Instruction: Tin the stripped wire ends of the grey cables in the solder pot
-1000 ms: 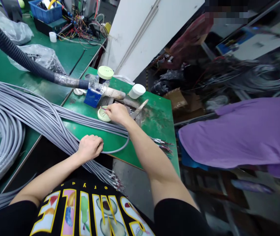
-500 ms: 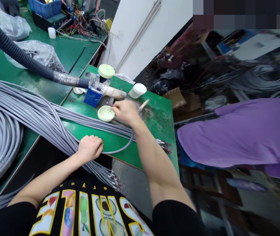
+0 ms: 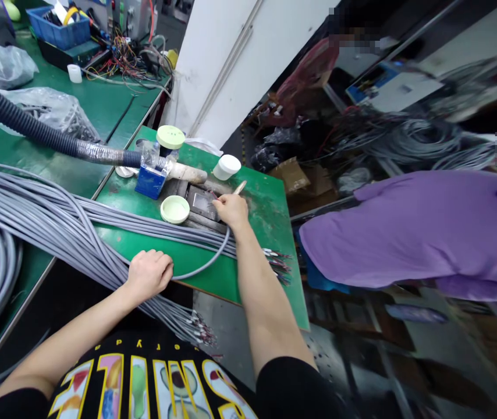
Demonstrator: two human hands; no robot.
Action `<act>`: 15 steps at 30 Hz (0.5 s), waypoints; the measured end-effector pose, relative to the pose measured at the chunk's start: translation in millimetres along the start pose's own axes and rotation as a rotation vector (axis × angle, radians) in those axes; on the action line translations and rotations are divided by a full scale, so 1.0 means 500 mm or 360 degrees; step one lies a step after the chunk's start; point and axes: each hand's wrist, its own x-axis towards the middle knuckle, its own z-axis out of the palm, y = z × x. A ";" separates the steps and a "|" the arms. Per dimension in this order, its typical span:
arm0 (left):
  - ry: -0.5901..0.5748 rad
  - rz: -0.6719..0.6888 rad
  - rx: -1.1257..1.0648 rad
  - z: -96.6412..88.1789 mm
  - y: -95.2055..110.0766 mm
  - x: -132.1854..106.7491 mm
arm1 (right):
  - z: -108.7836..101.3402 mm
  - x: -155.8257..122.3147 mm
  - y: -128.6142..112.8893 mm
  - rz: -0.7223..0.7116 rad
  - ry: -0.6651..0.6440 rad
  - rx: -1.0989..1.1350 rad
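One slip risk: left hand (image 3: 149, 273) curled over grey cables (image 3: 63, 230), which could slide off desk (image 3: 213, 279); right hand (image 3: 231, 210) pinched, held item unclear.

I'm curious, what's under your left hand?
Long round grey cables lie under your left hand, with the green workbench beside them. The stretch directly beneath your palm is covered, so it cannot be seen.
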 end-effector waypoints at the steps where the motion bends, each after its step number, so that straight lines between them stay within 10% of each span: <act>1: -0.0002 0.0001 0.0005 0.000 0.000 0.000 | 0.002 0.001 0.000 0.0004 -0.0004 -0.0002; 15: -0.0050 -0.0031 -0.0004 -0.001 0.002 0.000 | 0.016 0.004 -0.002 0.0019 -0.0021 -0.0001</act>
